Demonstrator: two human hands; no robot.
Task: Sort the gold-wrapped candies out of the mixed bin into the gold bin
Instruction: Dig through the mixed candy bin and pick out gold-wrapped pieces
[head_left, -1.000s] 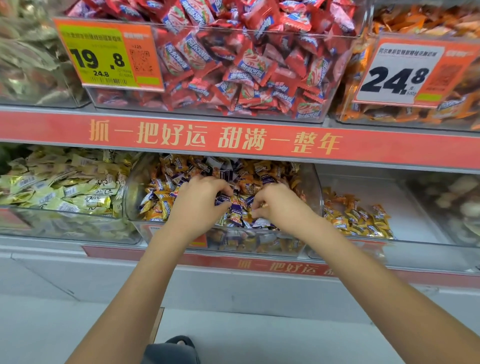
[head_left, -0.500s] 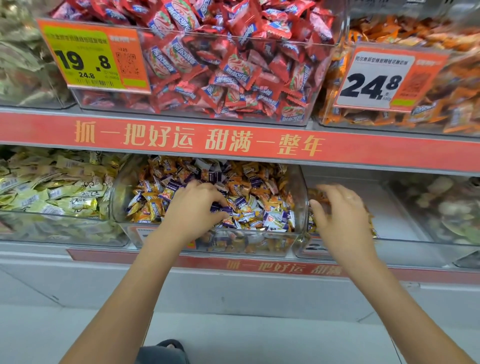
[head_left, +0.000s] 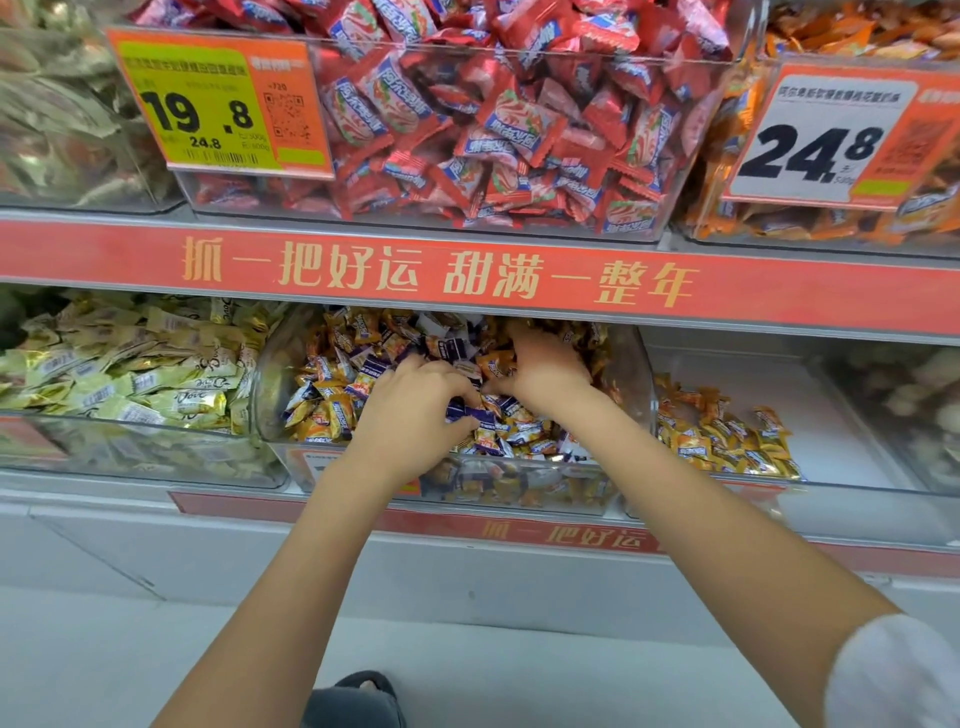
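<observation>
Both hands (head_left: 415, 410) amid mixed-bin candies (head_left: 332, 410)

both hands' fingers (head_left: 457, 387) buried among candies (head_left: 332, 410)

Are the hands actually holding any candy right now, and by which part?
It cannot be told. Both the left hand and the right hand are curled down into the candies of the mixed bin, fingertips buried, so any grip is hidden.

Mixed bin (head_left: 291, 364): gold-orange + purple/white wrappers. Gold bin (head_left: 857, 415): gold-orange candies (head_left: 722, 441). Shelf strip (head_left: 467, 275) red w/ gold lettering.
</observation>
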